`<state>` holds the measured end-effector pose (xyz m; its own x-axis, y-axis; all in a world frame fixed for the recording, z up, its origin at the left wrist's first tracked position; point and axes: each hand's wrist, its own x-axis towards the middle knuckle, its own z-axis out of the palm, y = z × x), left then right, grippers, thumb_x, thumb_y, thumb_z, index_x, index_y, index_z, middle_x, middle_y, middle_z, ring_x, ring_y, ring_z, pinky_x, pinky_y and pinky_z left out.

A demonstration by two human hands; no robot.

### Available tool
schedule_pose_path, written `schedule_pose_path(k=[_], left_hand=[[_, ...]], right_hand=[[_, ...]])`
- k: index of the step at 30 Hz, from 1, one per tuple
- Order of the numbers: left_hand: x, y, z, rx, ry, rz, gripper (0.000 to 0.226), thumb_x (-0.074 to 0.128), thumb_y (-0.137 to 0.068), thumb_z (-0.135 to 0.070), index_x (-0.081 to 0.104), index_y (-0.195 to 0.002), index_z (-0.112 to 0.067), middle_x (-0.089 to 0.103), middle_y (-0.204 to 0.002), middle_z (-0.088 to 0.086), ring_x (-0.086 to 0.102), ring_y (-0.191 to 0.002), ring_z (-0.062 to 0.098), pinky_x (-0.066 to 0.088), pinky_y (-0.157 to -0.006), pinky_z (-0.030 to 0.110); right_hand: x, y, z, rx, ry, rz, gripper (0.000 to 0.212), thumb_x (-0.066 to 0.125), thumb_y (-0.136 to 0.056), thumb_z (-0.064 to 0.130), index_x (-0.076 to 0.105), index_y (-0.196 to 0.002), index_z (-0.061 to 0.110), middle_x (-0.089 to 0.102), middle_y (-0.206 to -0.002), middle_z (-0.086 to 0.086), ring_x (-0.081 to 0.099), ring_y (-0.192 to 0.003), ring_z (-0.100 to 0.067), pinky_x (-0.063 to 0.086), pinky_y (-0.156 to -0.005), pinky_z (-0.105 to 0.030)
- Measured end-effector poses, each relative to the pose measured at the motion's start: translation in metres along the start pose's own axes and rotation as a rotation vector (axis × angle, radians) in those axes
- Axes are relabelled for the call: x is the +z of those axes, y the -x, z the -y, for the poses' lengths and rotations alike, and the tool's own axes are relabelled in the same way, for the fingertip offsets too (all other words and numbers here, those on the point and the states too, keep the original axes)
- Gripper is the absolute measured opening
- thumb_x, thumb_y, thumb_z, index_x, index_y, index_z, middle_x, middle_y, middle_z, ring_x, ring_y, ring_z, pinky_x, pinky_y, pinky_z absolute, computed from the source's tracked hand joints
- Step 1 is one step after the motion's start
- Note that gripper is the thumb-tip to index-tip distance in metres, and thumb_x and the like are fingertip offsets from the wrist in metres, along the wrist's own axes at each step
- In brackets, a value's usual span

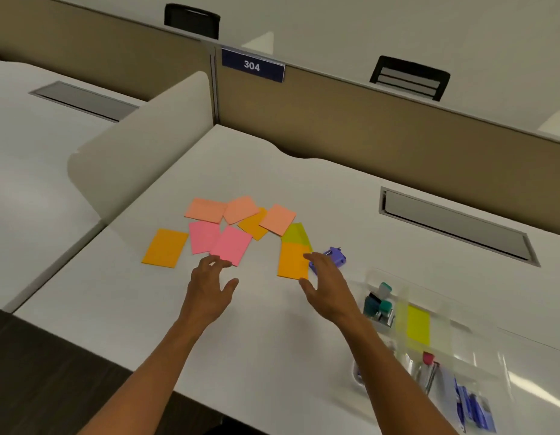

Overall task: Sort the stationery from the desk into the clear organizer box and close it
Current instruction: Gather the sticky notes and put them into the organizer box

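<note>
Several sticky notes lie scattered on the white desk (272, 324): salmon ones (206, 210) at the back, pink ones (231, 244), orange ones (165, 248) and a yellow-green one (296, 233). My left hand (209, 287) hovers open, fingertips at the near pink note. My right hand (327, 287) is open beside an orange note (291, 262), partly covering a purple stapler (335, 257). The clear organizer box (429, 340) stands open at the right, holding teal binder clips (379, 301), a yellow note pad (418, 324) and blue pens (473, 406).
A tan partition (397, 146) with a "304" sign (252, 65) runs along the desk's back. A grey cable hatch (454, 227) is set into the desk at the right. A low white divider (140, 152) borders the left side. The desk's front edge runs below my forearms.
</note>
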<state>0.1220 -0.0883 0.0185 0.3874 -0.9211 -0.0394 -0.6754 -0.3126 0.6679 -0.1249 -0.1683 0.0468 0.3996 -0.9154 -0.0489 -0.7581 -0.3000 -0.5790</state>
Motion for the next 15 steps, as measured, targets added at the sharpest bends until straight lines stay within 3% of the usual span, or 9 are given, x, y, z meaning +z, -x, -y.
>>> schedule_pose_path(k=[5, 10, 15], left_hand=[[-0.022, -0.028, 0.049, -0.150, -0.022, -0.062, 0.048, 0.070, -0.085, -0.029, 0.055, -0.128, -0.014, 0.041, -0.142, 0.012, 0.039, -0.130, 0.034, 0.039, -0.103, 0.049], [-0.037, -0.066, 0.078, -0.293, -0.126, -0.196, 0.078, 0.069, -0.084, -0.032, 0.028, -0.146, -0.011, 0.020, -0.154, 0.017, 0.010, -0.143, 0.040, 0.028, -0.107, 0.059], [-0.036, -0.091, 0.094, -0.353, -0.261, -0.096, 0.077, 0.064, -0.087, -0.032, 0.024, -0.148, -0.007, 0.022, -0.154, 0.021, 0.009, -0.143, 0.044, 0.018, -0.113, 0.056]], right_hand=[[0.025, -0.036, 0.013, 0.073, 0.111, 0.161, 0.065, 0.061, -0.094, 0.032, 0.030, -0.151, 0.021, 0.027, -0.158, -0.004, 0.032, -0.142, -0.023, 0.034, -0.111, -0.036], [0.041, -0.071, 0.013, 0.145, 0.269, 0.208, 0.071, 0.062, -0.092, 0.031, 0.026, -0.152, 0.018, 0.021, -0.159, -0.011, 0.032, -0.138, -0.036, 0.034, -0.111, -0.044], [0.044, -0.098, 0.008, 0.175, 0.333, 0.261, 0.086, 0.066, -0.089, 0.022, 0.011, -0.156, 0.021, 0.004, -0.162, -0.015, 0.015, -0.146, -0.039, 0.029, -0.113, -0.047]])
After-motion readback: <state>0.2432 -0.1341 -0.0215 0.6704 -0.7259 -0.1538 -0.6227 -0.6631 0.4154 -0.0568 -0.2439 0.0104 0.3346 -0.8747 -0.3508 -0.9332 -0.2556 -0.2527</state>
